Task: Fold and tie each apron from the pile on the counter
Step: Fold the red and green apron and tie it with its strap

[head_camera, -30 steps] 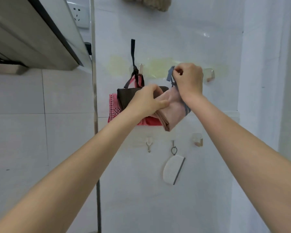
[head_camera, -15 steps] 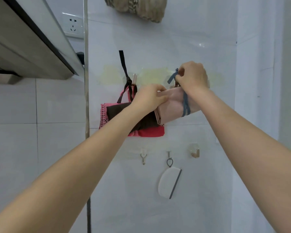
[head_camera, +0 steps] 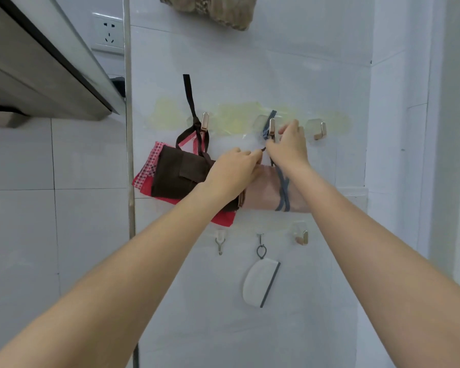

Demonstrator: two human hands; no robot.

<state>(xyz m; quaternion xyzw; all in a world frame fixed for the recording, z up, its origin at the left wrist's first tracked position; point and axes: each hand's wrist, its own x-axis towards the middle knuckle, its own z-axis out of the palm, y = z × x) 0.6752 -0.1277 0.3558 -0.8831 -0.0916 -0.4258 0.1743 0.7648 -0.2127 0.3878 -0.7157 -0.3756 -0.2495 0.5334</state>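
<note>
Hands, 2: left hand [head_camera: 234, 168] and right hand [head_camera: 290, 147] pinching blue tie [head_camera: 283, 187] of pink apron [head_camera: 263, 192].

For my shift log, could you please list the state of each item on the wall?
pink apron: folded, tied with blue strap, strap looped on middle hook
brown apron: folded, hanging
red checked apron: folded, behind brown
right hook: bare
left hand: pinching strap
right hand: holding strap
</note>
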